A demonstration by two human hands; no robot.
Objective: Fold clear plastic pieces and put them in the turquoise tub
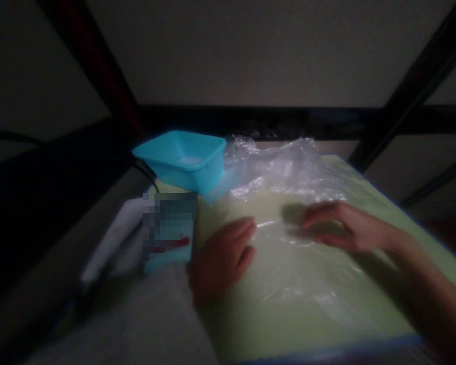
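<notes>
**A:** Where does the film lie?

**B:** We find the film (pixel 285 172) spread on the green mat (pixel 251 324). It is fairly flat near us and crumpled at the far end.

**A:** State of the left hand?

**B:** Our left hand (pixel 222 256) is released. It lies palm down at the mat's left edge, fingers straight, with the fingertips on the film's near left part. It grasps nothing.

**A:** And the right hand?

**B:** Our right hand (pixel 342 225) is arched over the film's middle, fingers bent and tips down on the sheet. The picture is dim and blurred, so we cannot tell whether it pinches the film or only presses it.

**A:** How far apart are the hands?

**B:** They are near each other but not touching, with a strip of film between them.

**A:** What else is present?

**B:** A blue tub (pixel 182 157) stands at the mat's far left corner, just beside the crumpled film. A packet (pixel 169 230) lies left of our left hand, its face obscured. Dark bars (pixel 414 81) cross behind the mat.
</notes>
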